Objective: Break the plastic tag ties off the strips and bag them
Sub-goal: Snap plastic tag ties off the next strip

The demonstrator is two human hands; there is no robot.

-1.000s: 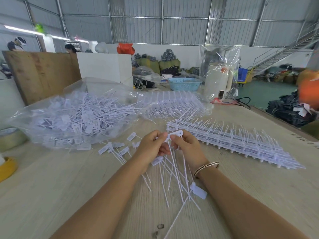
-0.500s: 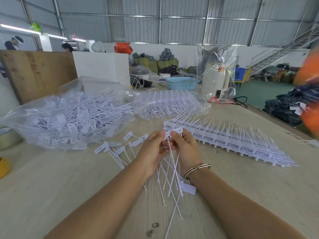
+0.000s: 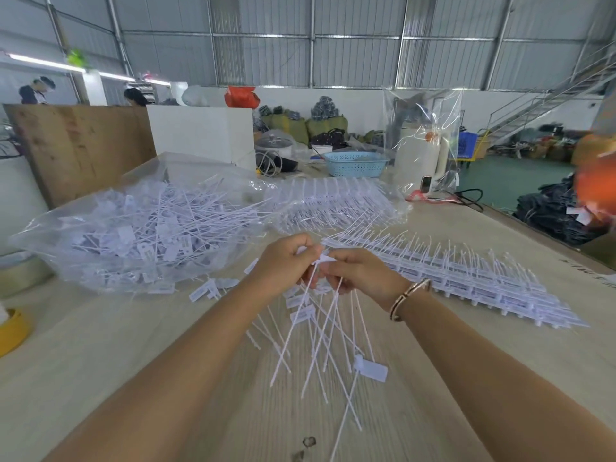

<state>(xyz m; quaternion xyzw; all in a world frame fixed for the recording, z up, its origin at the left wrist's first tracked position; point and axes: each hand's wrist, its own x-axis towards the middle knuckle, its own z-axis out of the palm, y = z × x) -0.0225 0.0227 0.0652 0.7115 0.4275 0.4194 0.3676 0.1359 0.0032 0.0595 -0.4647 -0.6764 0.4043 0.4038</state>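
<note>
My left hand (image 3: 283,265) and my right hand (image 3: 358,273) meet above the wooden table (image 3: 100,345), both pinching the top of a bunch of white tag ties (image 3: 316,328) whose long tails hang down and fan out. A small white tag shows between the fingertips. Loose broken-off ties (image 3: 213,290) lie on the table left of my hands. A clear bag (image 3: 140,228) heaped with ties sits at the left. Uncut strips of ties (image 3: 466,281) stretch along the right side of the table.
A second clear bag of strips (image 3: 333,205) lies behind my hands. A blue basket (image 3: 355,163), a white jug in plastic wrap (image 3: 421,155) and a phone stand at the far edge. A yellow tape roll (image 3: 11,331) sits at the left edge.
Both hands stay together on the bunch and have shifted slightly; the hanging tails have swung and spread differently. The camera has tilted a little.
</note>
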